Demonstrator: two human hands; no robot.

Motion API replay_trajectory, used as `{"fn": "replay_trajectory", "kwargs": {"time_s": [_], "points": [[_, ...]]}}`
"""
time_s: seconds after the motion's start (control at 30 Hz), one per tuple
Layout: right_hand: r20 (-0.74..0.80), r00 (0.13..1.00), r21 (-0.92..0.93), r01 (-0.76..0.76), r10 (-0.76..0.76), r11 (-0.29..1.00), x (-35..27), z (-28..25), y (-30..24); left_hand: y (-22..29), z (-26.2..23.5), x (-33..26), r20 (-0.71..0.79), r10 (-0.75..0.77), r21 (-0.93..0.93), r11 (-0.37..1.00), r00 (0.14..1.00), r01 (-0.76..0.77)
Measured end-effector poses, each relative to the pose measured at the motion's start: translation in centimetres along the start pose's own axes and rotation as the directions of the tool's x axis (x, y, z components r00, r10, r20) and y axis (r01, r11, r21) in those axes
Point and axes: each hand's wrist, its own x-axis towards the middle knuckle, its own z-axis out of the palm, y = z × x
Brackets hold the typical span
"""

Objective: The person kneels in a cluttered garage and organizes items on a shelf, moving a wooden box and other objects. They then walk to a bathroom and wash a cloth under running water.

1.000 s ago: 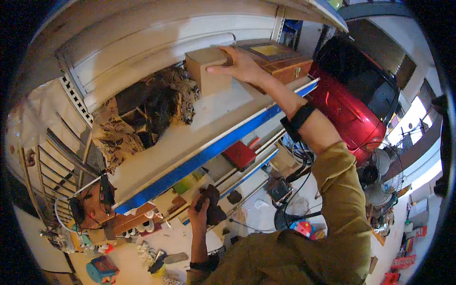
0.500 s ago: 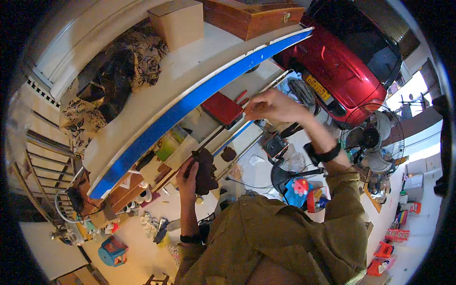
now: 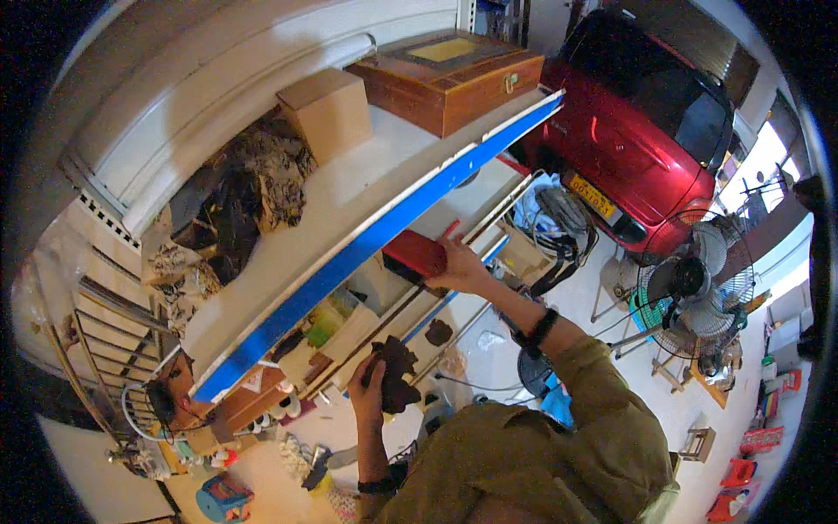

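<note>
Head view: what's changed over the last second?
The right hand let go of the cardboard box on the upper shelf and came down to the red box below, now touching it; whether it grips is unclear. Unchanged: the left hand holds the dark brown cloth; the cardboard box remains up there.

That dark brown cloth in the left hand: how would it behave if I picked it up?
The dark brown cloth would probably flop, since its outline is crumpled and uneven. It seems likely to be light, as the left hand holds it alone. It's unlikely to roll if pushed, having no round shape; it might just bunch up.
</note>
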Motion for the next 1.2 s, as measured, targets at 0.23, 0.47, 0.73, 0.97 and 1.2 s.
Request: {"fn": "replay_trajectory", "kwargs": {"time_s": [0.23, 0.47, 0.73, 0.97, 1.2], "points": [[0.136, 0.989, 0.471, -0.007, -0.065, 0.882, -11.6, -16.7, 0.1, -0.5, -0.2, 1.9, -0.009, 0.05, -0.003, 0.999, 0.999, -0.05], [-0.269, 0.963, 0.417, 0.102, 0.015, 0.903, -14.1, -30.8, -4.9, -0.1, 0.9, 2.4, 0.06, 0.068, 0.016, 0.998, 0.996, -0.069], [-0.483, 0.873, 0.0, 0.076, -0.067, 0.997, 6.2, -38.9, -3.5, 2.1, 2.1, 0.4, -0.029, 0.019, -0.071, 0.997, 0.999, -0.021], [-0.47, 0.875, -0.096, 0.081, -0.117, 0.992, 17.4, -37.3, -3.3, -0.5, 0.1, -0.4, -0.188, 0.01, -0.151, 0.988, 0.982, -0.039], [-0.408, 0.874, -0.305, 0.143, -0.265, 0.941, 14.6, -33.4, -9.9, -0.8, 1.3, -0.7, -0.224, 0.058, -0.142, 0.986, 0.973, -0.092]]}}
